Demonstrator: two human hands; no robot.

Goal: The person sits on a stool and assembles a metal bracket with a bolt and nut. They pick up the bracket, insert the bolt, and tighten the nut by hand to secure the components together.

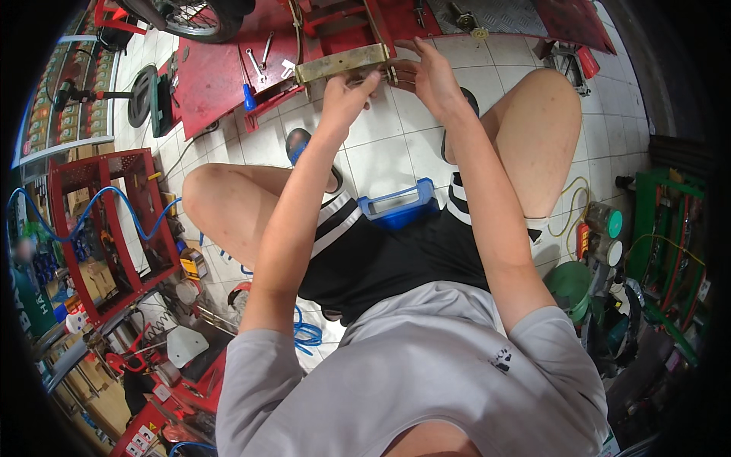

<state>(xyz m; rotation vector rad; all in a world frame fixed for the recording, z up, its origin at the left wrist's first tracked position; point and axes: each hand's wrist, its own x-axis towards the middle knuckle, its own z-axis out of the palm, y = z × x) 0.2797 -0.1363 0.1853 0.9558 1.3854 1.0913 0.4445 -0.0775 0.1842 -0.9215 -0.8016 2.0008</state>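
A gold-coloured metal crossbar [343, 64] spans the front of the red lift platform, at the top of the head view. Against its lower edge is my left hand [346, 100], thumb stretched to the right and the other fingers curled. Its grip looks closed, but whatever lies in it is hidden. Around the bar's right end, by a small bolt-like fitting [393, 75], my right hand [435, 82] is open with its fingers apart. Whether those fingertips touch the metal, I cannot tell.
Two wrenches [259, 65] and a blue-handled screwdriver [249, 97] lie on the red platform [209, 84], left of the bar. Behind them stands a motorcycle wheel [199, 19]. A blue plastic tray [400, 209] sits between my legs. At left is a red metal frame [114, 228].
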